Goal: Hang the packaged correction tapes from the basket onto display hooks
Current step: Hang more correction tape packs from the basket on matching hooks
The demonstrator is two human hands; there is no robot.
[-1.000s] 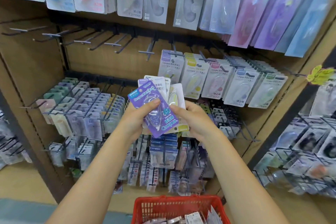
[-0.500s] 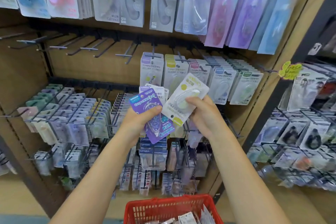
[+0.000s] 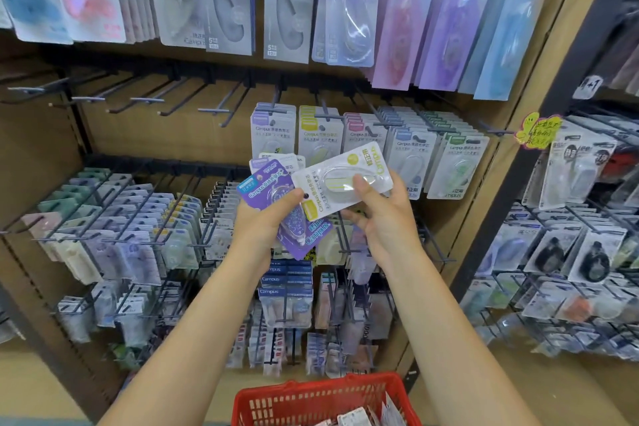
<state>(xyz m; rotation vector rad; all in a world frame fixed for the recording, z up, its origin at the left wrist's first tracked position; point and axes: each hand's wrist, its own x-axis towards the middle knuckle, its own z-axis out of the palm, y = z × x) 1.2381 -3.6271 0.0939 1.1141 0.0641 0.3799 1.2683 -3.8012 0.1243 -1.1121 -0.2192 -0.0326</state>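
head view. the right hand [image 3: 382, 218] pinches a yellow-green pack [image 3: 342, 180] of correction tape, thumb on the clear bubble over the front and the other fingers curled behind the card. the pack lies nearly sideways, its long axis running from lower left to upper right; the hanging hole, a dark dot at the lower-left end just beside the left thumb, points away from the shelf hooks. the left hand [image 3: 262, 221] grips a fanned stack of packs, with a purple pack [image 3: 276, 197] on top held under the thumb and the fingers wrapped behind. the yellow-green pack overlaps the right edge of the purple one and sits in front of it. above and behind the two hands, on the middle row, hangs a yellow-topped row of packs [image 3: 318, 135] that looks to be the same colour line; its hook [image 3: 326, 107] juts toward the viewer. judgement: the right hand is the nearer to that hook, and the pack needs turning so the hole end comes uppermost before it can slide on. the red basket [image 3: 276, 401] stands low in the frame, between the forearms, with more packs inside.
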